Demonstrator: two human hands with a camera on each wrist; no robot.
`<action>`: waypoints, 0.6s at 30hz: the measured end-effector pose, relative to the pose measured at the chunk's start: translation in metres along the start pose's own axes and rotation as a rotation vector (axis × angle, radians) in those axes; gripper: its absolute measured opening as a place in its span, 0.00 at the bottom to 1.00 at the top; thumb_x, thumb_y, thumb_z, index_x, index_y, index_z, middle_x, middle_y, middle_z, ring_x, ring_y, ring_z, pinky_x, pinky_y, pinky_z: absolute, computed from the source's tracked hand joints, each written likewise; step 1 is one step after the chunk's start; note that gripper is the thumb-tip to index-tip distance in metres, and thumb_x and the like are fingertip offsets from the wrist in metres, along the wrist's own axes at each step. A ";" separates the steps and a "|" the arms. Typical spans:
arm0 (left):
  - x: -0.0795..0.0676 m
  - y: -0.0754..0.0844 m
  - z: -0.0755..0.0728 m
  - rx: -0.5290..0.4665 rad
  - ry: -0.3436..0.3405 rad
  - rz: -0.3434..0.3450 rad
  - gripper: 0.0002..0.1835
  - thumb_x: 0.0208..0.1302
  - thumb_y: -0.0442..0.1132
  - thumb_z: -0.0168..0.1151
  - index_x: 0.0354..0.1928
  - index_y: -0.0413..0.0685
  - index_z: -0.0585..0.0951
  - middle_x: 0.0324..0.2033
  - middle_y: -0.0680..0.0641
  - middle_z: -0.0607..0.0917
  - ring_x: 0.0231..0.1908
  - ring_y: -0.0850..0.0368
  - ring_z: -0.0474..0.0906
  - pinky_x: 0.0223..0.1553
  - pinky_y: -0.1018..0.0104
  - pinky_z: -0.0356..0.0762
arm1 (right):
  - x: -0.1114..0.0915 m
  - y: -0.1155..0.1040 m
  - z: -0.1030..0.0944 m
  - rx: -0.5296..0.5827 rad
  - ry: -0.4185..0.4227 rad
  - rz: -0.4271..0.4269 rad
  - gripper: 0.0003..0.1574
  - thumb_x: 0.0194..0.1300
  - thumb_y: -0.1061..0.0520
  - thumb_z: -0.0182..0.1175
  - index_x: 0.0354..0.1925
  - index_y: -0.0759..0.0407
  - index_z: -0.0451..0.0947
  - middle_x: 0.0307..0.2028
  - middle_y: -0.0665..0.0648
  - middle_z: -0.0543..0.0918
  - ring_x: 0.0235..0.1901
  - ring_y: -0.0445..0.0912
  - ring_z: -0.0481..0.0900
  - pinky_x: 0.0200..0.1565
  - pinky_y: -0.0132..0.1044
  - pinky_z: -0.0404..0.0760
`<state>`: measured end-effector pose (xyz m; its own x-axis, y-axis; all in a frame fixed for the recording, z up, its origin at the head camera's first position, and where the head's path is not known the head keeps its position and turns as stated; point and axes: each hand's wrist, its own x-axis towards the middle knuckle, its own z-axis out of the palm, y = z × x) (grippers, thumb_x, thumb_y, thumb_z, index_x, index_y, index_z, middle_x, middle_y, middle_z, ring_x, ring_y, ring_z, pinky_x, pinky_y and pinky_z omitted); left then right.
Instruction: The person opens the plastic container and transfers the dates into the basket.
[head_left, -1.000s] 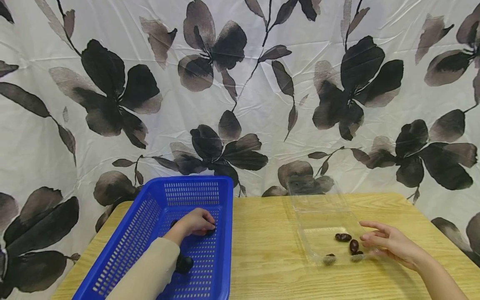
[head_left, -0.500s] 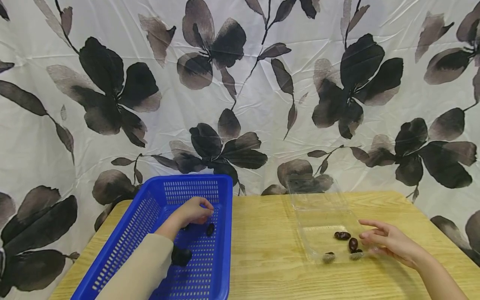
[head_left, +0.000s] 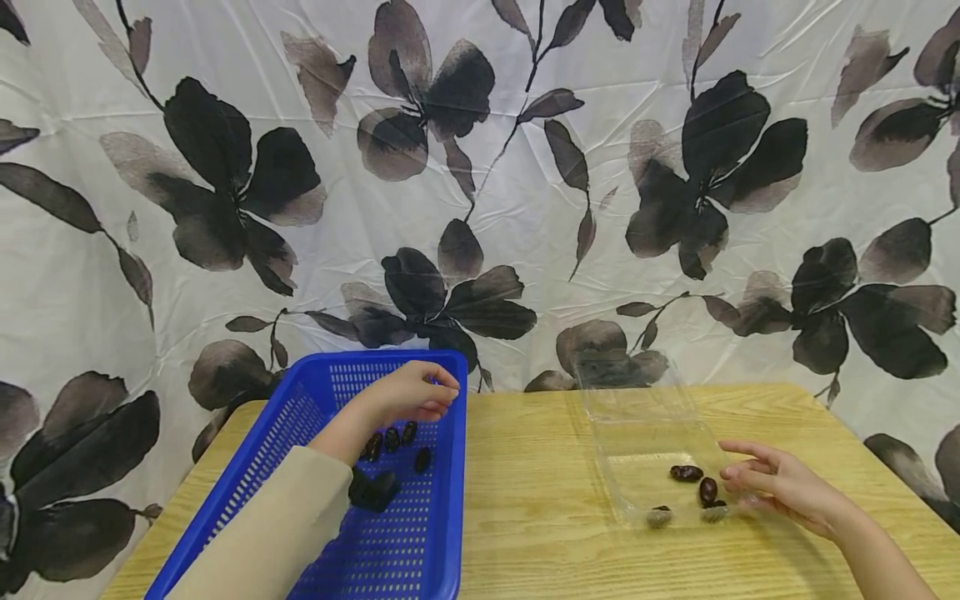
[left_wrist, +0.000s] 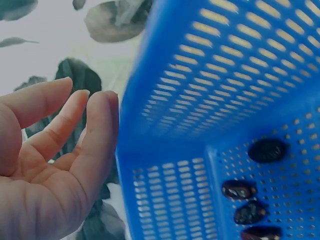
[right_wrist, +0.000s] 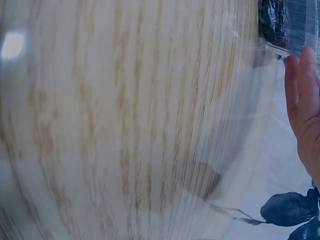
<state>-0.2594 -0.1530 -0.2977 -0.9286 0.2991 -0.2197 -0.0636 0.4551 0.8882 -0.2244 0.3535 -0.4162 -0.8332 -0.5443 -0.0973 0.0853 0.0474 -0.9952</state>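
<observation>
My left hand (head_left: 408, 393) is over the far right part of a blue perforated plastic basket (head_left: 453, 508), its fingers loosely bent with nothing between them. In the left wrist view the left hand (left_wrist: 55, 160) is beside the basket's wall, palm showing. Several dark, wrinkled dates lie on the basket floor, among them one date (head_left: 423, 459) near the right wall. My right hand (head_left: 787, 487) has its fingers extended at the right side of a clear plastic clamshell box (head_left: 637, 442), seemingly touching it. Several dates (head_left: 686, 473) lie in the box's near right part.
The box's transparent lid (head_left: 626, 375) stands raised at the back. Both containers rest on a light wooden table (head_left: 525, 500). Behind it hangs a white cloth (head_left: 555, 200) with dark flowers. A dark block (head_left: 375, 492) sits under the left wrist.
My left hand has let go of a date on the basket floor, then risen and moved right and away toward the rim. The right hand and box have stayed in place.
</observation>
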 end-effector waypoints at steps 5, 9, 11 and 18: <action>0.000 0.010 0.007 -0.021 -0.035 0.005 0.15 0.64 0.32 0.57 0.50 0.32 0.73 0.31 0.43 0.78 0.30 0.57 0.76 0.37 0.65 0.80 | 0.000 0.000 0.001 0.000 -0.004 -0.007 0.26 0.71 0.64 0.47 0.51 0.29 0.71 0.46 0.50 0.80 0.45 0.43 0.79 0.40 0.37 0.81; 0.002 0.014 0.015 -0.046 -0.071 0.017 0.17 0.62 0.32 0.57 0.52 0.31 0.72 0.30 0.45 0.78 0.30 0.58 0.77 0.38 0.64 0.80 | 0.000 0.001 0.001 0.001 -0.005 -0.006 0.26 0.71 0.64 0.47 0.51 0.30 0.71 0.46 0.50 0.80 0.45 0.43 0.79 0.40 0.37 0.81; 0.003 0.016 0.018 -0.050 -0.082 0.013 0.18 0.61 0.32 0.57 0.52 0.31 0.72 0.32 0.44 0.79 0.31 0.57 0.77 0.41 0.61 0.80 | 0.000 0.001 0.000 -0.003 -0.003 0.002 0.26 0.71 0.64 0.47 0.51 0.29 0.71 0.46 0.50 0.80 0.45 0.43 0.79 0.40 0.37 0.81; 0.007 0.028 0.034 -0.054 -0.103 -0.010 0.15 0.60 0.33 0.58 0.49 0.36 0.74 0.36 0.42 0.79 0.33 0.55 0.78 0.44 0.59 0.79 | 0.000 0.000 0.002 -0.013 0.003 -0.004 0.26 0.71 0.64 0.48 0.50 0.29 0.72 0.46 0.50 0.80 0.45 0.43 0.79 0.40 0.38 0.81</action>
<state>-0.2550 -0.1093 -0.2882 -0.8854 0.3809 -0.2663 -0.0945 0.4135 0.9056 -0.2239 0.3519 -0.4163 -0.8350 -0.5422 -0.0933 0.0745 0.0565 -0.9956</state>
